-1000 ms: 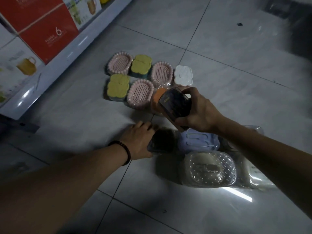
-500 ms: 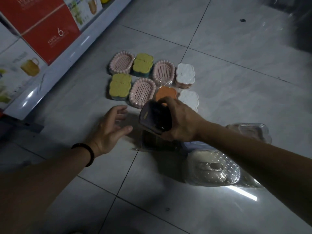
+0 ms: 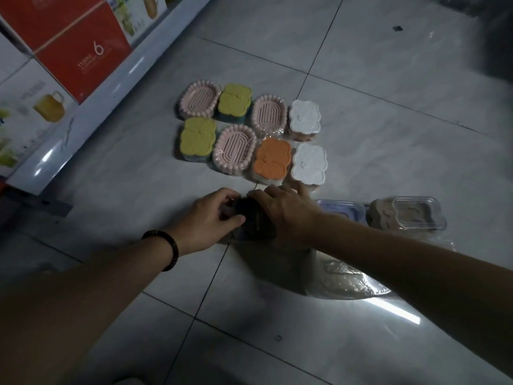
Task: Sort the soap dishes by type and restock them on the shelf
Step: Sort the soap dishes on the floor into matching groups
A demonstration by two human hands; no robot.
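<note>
Both the left hand [image 3: 211, 218] and the right hand [image 3: 283, 215] clasp a dark soap dish [image 3: 251, 218]. Sorting step, I judge; next it must join its type.

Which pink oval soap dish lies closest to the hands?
The near-row pink oval soap dish, between the yellow dish and the orange dish; the other two sit farther back.

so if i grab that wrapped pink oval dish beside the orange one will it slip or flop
The pink oval dish likely stays stiff, looking like moulded plastic. Its shiny film wrap may be slippery. Lying flat and low, it should not roll.
</note>
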